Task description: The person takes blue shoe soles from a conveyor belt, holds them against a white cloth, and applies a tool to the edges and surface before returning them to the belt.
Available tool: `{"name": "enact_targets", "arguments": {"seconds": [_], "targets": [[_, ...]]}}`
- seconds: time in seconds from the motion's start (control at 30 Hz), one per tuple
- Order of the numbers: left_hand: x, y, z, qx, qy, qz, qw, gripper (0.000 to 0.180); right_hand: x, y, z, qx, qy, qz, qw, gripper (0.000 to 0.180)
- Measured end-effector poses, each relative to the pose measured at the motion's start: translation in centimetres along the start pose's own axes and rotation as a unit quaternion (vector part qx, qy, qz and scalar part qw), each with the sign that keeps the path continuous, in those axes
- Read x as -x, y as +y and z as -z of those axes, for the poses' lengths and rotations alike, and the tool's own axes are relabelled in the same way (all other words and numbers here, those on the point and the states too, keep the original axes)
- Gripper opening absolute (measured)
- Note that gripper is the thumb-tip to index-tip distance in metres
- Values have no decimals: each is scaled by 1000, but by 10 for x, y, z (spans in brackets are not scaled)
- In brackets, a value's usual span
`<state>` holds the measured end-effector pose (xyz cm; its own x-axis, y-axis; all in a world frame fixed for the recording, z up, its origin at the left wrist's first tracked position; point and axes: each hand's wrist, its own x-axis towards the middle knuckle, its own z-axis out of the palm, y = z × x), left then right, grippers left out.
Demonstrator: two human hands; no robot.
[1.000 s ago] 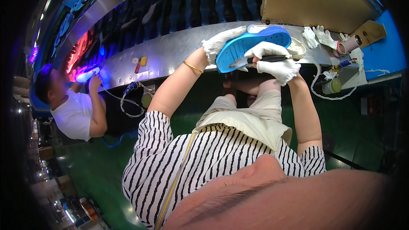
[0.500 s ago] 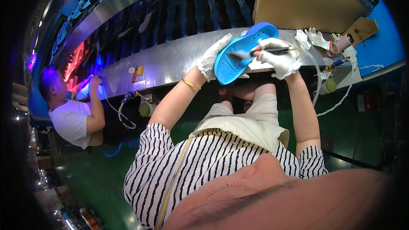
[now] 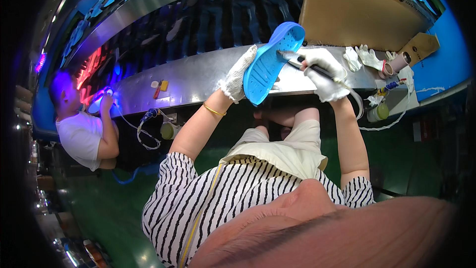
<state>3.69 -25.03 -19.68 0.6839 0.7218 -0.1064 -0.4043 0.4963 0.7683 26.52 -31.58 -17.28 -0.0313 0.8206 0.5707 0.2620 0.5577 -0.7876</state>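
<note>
A head-worn fisheye looks down on the metal bench [image 3: 193, 71].

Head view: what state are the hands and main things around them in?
Left hand: gloved, gripping the blue sole along its left side.
Right hand: gloved, closed around the brush.
Blue sole: held tilted, hollow side facing the camera.
Brush: bristles at the sole's inner side.
Spare gloves: unworn, lying on the bench.

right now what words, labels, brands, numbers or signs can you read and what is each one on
No text is legible enough to quote.
Large cardboard sheet: dark print along its upper edge, too small to read.
Small cardboard piece: dark marks, too small to read.
Blue shoe sole and brush: no lettering I can make out.
</note>
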Motion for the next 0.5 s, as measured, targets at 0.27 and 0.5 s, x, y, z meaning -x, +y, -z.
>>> {"name": "enact_targets", "arguments": {"seconds": [0.27,0.5], "targets": [[11,78,-28,75,-71,-80,991,73,3,-17,26,-65,-2,24,998,17],[-48,239,-36,120,-93,-270,951,75,16,-12,31,-210,89,-64,972,21]]}}
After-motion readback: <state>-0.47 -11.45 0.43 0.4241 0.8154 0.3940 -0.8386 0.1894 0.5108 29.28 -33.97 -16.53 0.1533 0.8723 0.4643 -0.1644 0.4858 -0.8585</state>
